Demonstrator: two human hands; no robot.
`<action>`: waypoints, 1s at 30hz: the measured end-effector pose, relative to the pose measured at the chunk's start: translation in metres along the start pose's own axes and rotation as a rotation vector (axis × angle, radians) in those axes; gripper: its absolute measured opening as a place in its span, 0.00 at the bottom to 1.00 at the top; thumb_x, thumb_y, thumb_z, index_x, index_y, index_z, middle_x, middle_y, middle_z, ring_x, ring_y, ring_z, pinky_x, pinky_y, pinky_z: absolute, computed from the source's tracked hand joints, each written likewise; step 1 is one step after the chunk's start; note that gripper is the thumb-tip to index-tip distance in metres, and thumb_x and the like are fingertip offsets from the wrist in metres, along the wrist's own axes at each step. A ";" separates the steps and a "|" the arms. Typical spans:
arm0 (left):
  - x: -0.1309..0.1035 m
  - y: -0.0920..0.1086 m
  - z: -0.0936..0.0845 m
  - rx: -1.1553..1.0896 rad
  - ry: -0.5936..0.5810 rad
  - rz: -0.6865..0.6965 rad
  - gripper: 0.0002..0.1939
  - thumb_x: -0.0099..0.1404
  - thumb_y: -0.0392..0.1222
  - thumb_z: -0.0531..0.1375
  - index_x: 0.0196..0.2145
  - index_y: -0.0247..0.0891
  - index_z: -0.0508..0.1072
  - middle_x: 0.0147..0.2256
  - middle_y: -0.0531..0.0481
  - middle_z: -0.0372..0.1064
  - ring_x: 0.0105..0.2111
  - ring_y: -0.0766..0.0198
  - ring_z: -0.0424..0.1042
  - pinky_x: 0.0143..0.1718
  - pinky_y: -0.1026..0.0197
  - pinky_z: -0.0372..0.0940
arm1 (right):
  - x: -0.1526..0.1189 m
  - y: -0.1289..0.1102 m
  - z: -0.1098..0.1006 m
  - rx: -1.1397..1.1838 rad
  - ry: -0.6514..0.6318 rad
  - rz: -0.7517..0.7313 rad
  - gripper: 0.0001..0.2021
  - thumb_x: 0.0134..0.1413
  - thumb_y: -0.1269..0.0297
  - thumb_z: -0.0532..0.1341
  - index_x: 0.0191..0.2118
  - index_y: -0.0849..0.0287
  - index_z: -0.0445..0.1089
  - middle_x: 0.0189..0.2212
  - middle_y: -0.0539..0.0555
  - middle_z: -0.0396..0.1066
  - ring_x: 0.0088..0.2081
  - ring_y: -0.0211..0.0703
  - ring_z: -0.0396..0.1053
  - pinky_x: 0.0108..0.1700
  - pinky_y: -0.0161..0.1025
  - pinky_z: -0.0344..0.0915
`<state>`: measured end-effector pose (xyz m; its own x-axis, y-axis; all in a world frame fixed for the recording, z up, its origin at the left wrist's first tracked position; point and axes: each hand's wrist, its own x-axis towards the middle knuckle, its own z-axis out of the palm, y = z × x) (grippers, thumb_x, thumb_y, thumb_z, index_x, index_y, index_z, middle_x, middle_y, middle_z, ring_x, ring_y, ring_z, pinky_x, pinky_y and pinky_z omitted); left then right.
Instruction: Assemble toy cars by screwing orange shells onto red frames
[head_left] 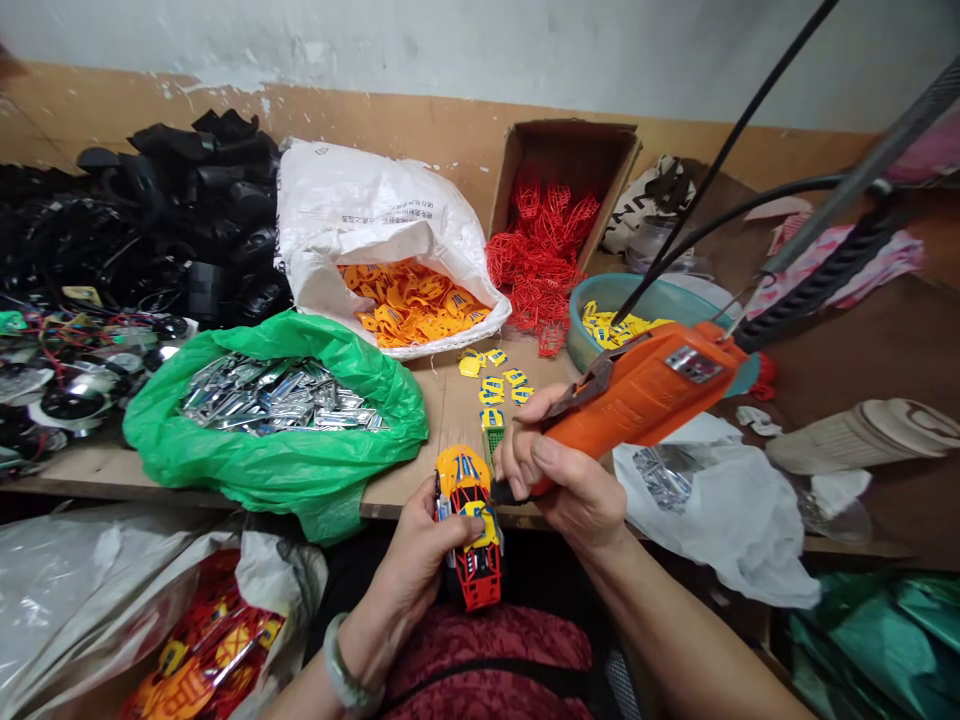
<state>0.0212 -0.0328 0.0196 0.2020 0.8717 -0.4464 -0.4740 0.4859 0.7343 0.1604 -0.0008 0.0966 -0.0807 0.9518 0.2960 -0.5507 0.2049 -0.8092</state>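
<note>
Holding the toy car (pixel 466 498) at the bench (pixel 405 492) edge, my left hand (pixel 416 545) grips its sides, thumb on the yellow roof panel (pixel 490 526) — presumably to steady it. My right hand (pixel 570 480) encloses the orange electric screwdriver (pixel 637 390), apparently for control. Car finish: orange front, red lattice rear — glossy.

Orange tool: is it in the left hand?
No, the right hand grips the orange tool, while the left hand holds the toy car.
</note>
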 end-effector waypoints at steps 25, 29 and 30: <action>0.000 0.006 0.006 0.058 0.027 0.019 0.23 0.40 0.33 0.69 0.38 0.33 0.76 0.27 0.52 0.73 0.25 0.66 0.66 0.27 0.64 0.63 | -0.006 0.006 -0.005 -0.015 -0.072 0.006 0.10 0.53 0.61 0.68 0.37 0.54 0.66 0.17 0.41 0.60 0.16 0.35 0.58 0.23 0.37 0.61; 0.002 0.004 0.001 0.072 0.022 0.045 0.25 0.42 0.33 0.69 0.41 0.33 0.76 0.29 0.51 0.75 0.26 0.65 0.69 0.28 0.64 0.66 | -0.004 0.006 -0.006 -0.021 -0.044 -0.005 0.10 0.53 0.61 0.67 0.38 0.55 0.67 0.16 0.40 0.58 0.15 0.36 0.58 0.22 0.38 0.60; 0.002 0.005 -0.001 0.077 0.014 0.047 0.25 0.43 0.33 0.70 0.42 0.33 0.76 0.29 0.50 0.76 0.26 0.64 0.70 0.29 0.63 0.67 | -0.002 0.004 -0.007 -0.009 -0.037 -0.005 0.10 0.53 0.60 0.66 0.38 0.55 0.67 0.15 0.40 0.58 0.15 0.36 0.58 0.23 0.38 0.60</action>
<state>0.0190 -0.0286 0.0217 0.1690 0.8931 -0.4169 -0.4157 0.4481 0.7915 0.1639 0.0002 0.0889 -0.1087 0.9418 0.3181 -0.5433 0.2117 -0.8124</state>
